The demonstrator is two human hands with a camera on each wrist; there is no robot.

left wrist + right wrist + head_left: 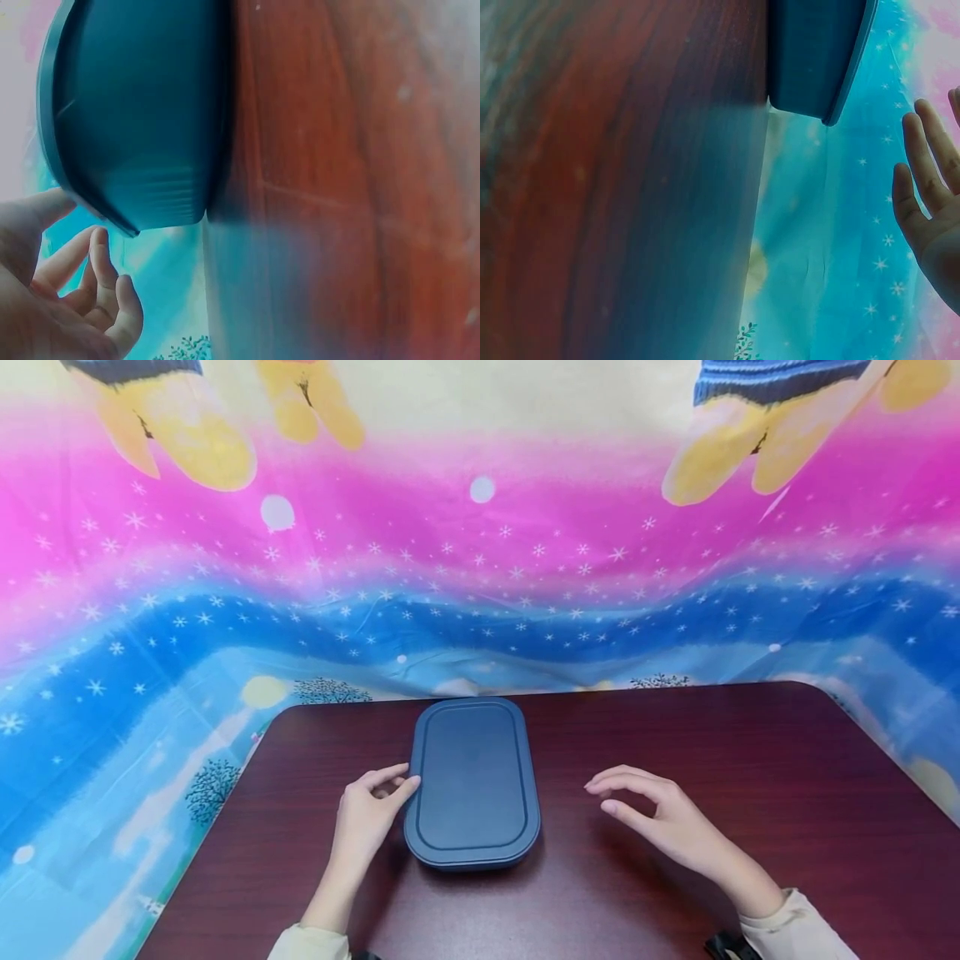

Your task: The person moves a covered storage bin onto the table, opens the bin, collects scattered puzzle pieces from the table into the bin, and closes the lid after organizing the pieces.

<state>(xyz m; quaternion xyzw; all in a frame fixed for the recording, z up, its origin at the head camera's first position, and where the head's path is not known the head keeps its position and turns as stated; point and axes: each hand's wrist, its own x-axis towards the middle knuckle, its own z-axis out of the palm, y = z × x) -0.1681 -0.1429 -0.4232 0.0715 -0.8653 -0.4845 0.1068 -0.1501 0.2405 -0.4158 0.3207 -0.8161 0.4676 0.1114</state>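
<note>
A dark blue-grey rectangular box (474,777) with rounded corners stands on the table, its flat lid (472,752) in place. At the lid's left edge is my left hand (365,814), pinching the rim between thumb and index finger. From the left wrist view, the thumb of the left hand (60,300) meets the lid's rim and the other fingers curl below it, beside the box's side wall (142,112). My right hand (675,822) hovers to the right of the box, apart from it, fingers loosely bent and holding nothing.
The dark red-brown wooden table (750,752) has rounded far corners. Behind it and along its sides hangs a printed cloth (480,568) in pink and blue with snowflakes. The box's far end lies close to the table's back edge.
</note>
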